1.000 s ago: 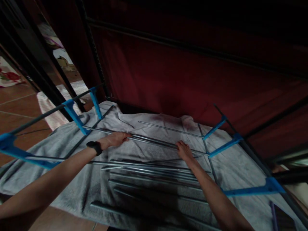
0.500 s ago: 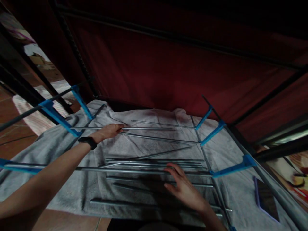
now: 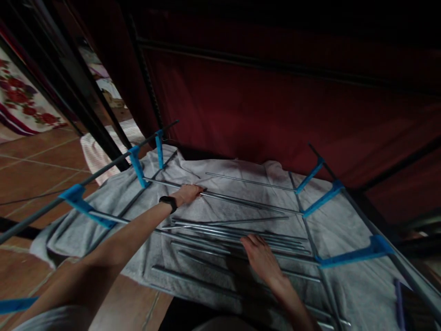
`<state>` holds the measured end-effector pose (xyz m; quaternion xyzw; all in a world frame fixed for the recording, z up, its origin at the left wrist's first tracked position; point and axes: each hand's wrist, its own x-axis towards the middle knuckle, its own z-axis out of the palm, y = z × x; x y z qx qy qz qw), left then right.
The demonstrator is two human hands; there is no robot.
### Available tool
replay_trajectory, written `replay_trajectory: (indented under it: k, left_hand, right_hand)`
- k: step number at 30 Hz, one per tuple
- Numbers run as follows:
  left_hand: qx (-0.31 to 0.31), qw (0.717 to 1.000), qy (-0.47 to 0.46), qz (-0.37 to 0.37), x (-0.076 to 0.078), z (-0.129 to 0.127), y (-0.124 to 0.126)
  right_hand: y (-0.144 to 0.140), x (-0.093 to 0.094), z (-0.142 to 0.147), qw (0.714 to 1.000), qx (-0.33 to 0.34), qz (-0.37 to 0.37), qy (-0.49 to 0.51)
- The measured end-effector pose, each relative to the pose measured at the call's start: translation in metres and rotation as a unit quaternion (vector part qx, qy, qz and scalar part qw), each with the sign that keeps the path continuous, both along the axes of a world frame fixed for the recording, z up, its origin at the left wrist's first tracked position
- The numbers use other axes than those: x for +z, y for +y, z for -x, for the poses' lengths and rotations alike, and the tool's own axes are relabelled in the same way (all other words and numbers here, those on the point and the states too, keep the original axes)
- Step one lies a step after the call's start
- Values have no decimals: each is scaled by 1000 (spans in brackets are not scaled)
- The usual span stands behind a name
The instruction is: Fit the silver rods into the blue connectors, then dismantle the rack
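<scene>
In the head view we see our left hand (image 3: 186, 194) stretched out at about ten o'clock from the middle of the picture, with a black wristband (image 3: 168, 202) on the wrist. Its fingers are curled onto a long metal rod (image 3: 248, 202) that runs from a blue connector (image 3: 138, 166) at nine o'clock across to another blue connector (image 3: 323, 198) at three o'clock. The hand seems to pinch the rod near its left end, though the dim light keeps us from seeing how firm the grip is.

Our right hand (image 3: 261, 256) lies at about six o'clock, palm down and fingers spread, released, its fingertips touching a bundle of loose rods (image 3: 237, 230) that lie side by side just below the held rod. It clasps none of them.

All of this rests on a grey towel (image 3: 347, 276) spread over the lower frame. One more thin rod (image 3: 250, 181) lies alone at twelve o'clock, near the dark red fabric wall (image 3: 262, 105). A black frame bar (image 3: 89, 175) carries the blue connectors along the left side, towards eight o'clock. Terracotta floor tiles (image 3: 31, 170) show beyond it at nine o'clock.
</scene>
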<state>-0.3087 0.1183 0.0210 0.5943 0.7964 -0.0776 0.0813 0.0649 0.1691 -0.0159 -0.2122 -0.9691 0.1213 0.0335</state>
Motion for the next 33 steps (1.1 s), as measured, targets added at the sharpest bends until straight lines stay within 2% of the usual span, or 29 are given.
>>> replay_trajectory:
  k: [3, 5, 7, 9, 11, 14, 16, 18, 20, 22, 25, 27, 29, 33]
  left_hand:
    - [-20, 999, -9, -31, 8, -6, -2]
    - [-58, 993, -64, -80, 18, -20, -8]
    - [-107, 974, -149, -134, 29, -46, -22]
    - [-154, 953, -211, -152, 35, -79, -42]
    - [-193, 947, -219, -136, 32, -110, -68]
    - [-188, 965, -145, -109, 14, -132, -103]
    - [-145, 982, -82, -90, 1, -129, -119]
    - [-103, 991, -36, -81, -2, -116, -126]
    - [-79, 993, -11, -83, 6, -104, -126]
    - [-66, 993, 3, -98, 22, -95, -121]
    - [-53, 992, 17, -110, 44, -91, -111]
    - [-53, 993, 22, -102, 51, -90, -106]
    - [-48, 994, 23, -97, 51, -89, -103]
    - [-36, 994, 20, -104, 47, -87, -100]
  right_hand:
    - [-19, -5, -7, 997, 54, 35, 52]
    - [-32, -16, -14, 995, 71, 20, 70]
    - [-39, -31, -22, 995, 68, -13, 73]
    - [-40, -43, -27, 996, 57, -37, 60]
    - [-37, -48, -28, 997, 44, -46, 42]
    - [-28, -42, -24, 998, 23, -48, 27]
    - [-19, -32, -18, 998, 9, -55, 30]
    - [-8, -21, -14, 997, -4, -66, 49]
    - [1, -11, -11, 993, -18, -80, 88]
    - [3, -4, -11, 984, -30, -95, 151]
    - [-5, 0, -11, 969, 2, -105, 225]
    - [-8, -2, -6, 976, 47, -78, 197]
    - [-1, -7, 6, 990, 63, -34, 119]
    - [34, -17, 39, 997, 63, 42, -25]
